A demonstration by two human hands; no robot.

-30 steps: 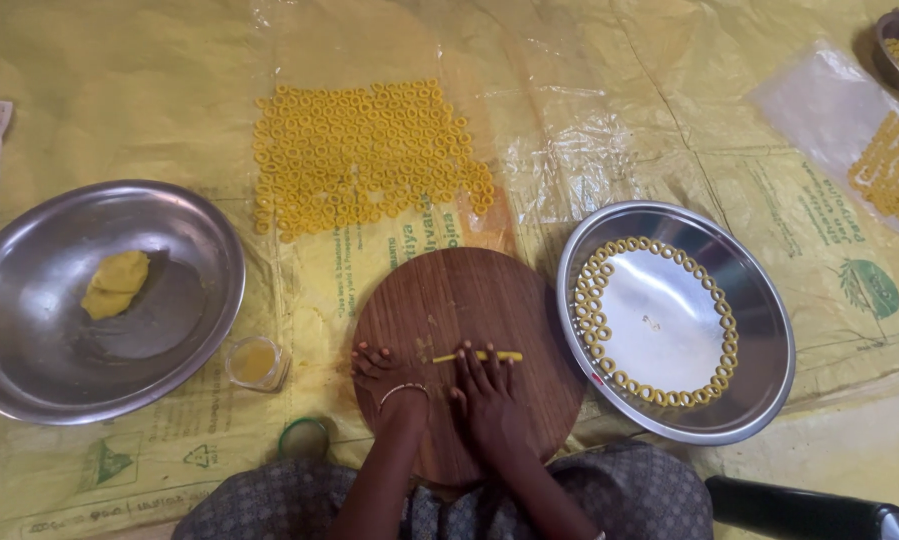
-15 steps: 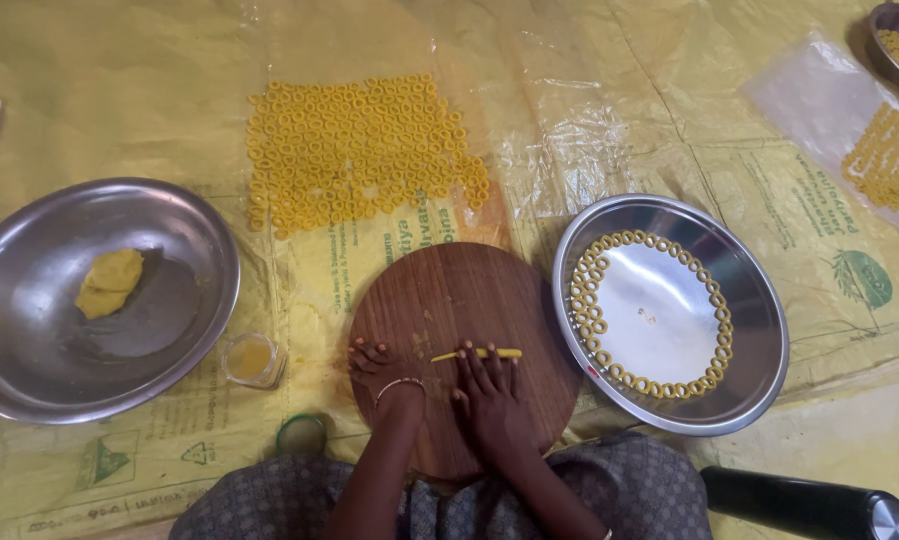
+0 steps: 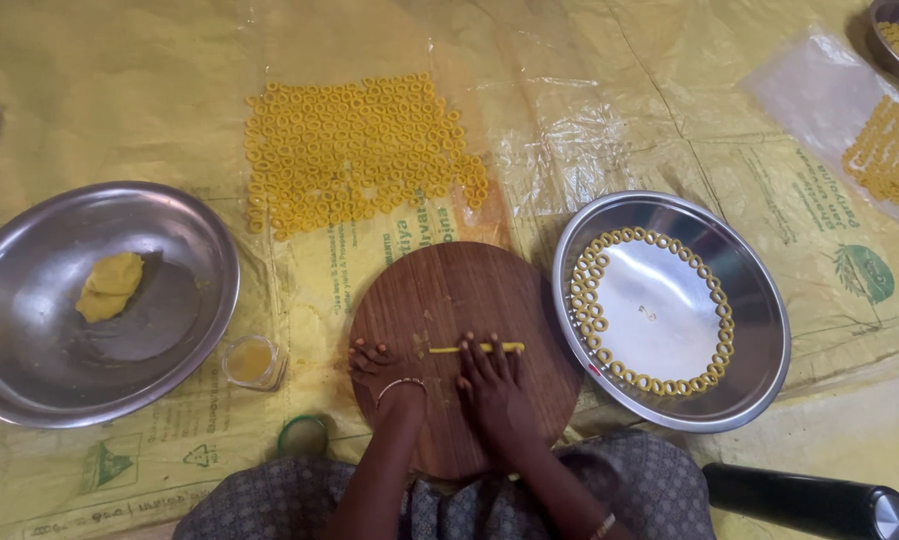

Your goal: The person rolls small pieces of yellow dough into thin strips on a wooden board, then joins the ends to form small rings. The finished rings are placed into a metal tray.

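Dough strand: I see a thin yellow rolled dough strand [image 3: 476, 348] lying flat across the round dark wooden board [image 3: 439, 290], right at my fingertips.
Right hand [image 3: 494, 390]: flat, fingers spread on the strand's middle, pressing, not gripping.
Left hand [image 3: 377, 365]: released, resting on the board's left part, apart from the strand.
Handling: I judge it soft, light and easily torn; best lifted gently by both ends.
Nearby: steel plate ringed with small yellow dough loops [image 3: 759, 330] right; steel plate holding a yellow dough lump [image 3: 29, 370] left.
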